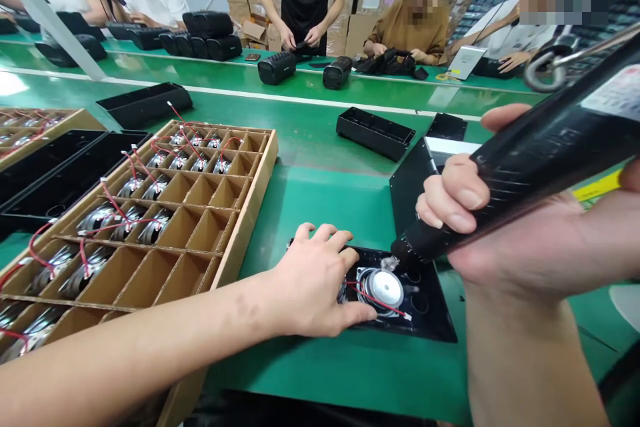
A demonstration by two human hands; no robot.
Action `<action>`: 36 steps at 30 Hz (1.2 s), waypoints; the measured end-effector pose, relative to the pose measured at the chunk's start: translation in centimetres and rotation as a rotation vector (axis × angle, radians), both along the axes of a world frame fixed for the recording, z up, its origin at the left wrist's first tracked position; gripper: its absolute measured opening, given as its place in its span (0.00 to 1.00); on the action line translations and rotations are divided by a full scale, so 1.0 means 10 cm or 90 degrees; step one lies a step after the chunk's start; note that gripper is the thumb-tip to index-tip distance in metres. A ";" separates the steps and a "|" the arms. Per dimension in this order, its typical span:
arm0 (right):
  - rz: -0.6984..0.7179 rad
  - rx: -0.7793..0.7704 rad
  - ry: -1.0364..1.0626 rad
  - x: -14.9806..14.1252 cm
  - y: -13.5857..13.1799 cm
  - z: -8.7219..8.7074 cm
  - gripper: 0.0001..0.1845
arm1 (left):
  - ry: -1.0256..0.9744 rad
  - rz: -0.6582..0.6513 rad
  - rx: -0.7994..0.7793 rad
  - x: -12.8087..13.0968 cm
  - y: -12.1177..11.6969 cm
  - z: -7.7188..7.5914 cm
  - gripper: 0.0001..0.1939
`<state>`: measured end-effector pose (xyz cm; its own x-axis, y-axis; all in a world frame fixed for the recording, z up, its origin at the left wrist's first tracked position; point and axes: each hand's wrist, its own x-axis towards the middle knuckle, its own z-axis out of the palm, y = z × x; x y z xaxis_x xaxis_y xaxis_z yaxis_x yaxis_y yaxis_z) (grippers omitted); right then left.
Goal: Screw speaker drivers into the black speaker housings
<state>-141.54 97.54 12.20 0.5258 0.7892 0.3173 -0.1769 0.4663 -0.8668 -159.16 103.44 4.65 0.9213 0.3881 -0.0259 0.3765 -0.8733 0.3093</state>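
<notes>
Resting on the left part of a black speaker panel [433, 312] near on the green bench [310, 373], the left hand [314, 287] in the head view has its fingers spread, while the right hand [525, 243] grips a black electric screwdriver [545, 147], its tip at the far edge of a silver speaker driver [387, 288]. The panel looks stiff and slick, best held by its edges; the driver is probably heavy, its rim safer to hold than the delicate red wires [373, 297].
</notes>
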 end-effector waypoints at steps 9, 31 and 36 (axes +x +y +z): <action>0.030 0.050 -0.043 -0.13 0.07 -0.19 0.30 | 0.004 0.003 0.007 0.03 -0.02 -0.02 0.27; 0.100 -0.010 -0.022 -0.15 0.14 -0.37 0.32 | 0.059 -0.017 0.016 0.07 -0.03 0.01 0.23; 0.089 -0.008 -0.031 -0.16 0.14 -0.35 0.32 | 0.056 -0.019 0.020 0.07 -0.03 0.01 0.23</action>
